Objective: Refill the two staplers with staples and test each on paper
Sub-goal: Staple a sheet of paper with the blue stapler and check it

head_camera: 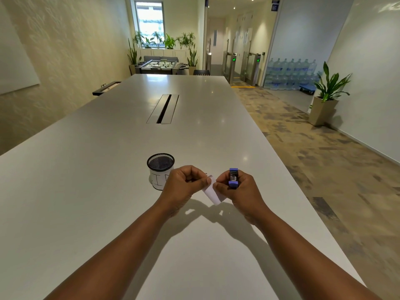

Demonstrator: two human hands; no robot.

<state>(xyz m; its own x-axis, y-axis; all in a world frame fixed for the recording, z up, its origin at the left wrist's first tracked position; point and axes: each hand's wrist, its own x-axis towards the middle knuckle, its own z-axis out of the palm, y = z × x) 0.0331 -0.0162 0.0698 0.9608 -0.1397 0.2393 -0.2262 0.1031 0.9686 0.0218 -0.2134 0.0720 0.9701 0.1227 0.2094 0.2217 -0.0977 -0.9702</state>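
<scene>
Both hands are raised just above the white worktop [86, 191], close together near the person's middle.

Right hand [240, 191] is curled round a small purple stapler [233, 178]. The stapler stands roughly on end in the grip, its metal inside showing between the two purple ends, so it looks open or end-on; hard to say which. Right thumb presses on a small white slip of paper [213, 192].

Left hand [184, 184] has fingers curled, thumb and forefinger pinching the upper end of the same slip. Paper spans the gap between the two hands and hangs tilted, lower end toward the person. Cannot tell if the paper sits inside the stapler mouth or just beside it.

Black mesh pen cup [160, 169] stands upright on the worktop just behind the left hand, a white label with handwritten marks wrapped round its lower part. Contents too dark to read.

Only one stapler in view. A cable slot [163, 108] runs down the centre of the worktop, well beyond the hands.
</scene>
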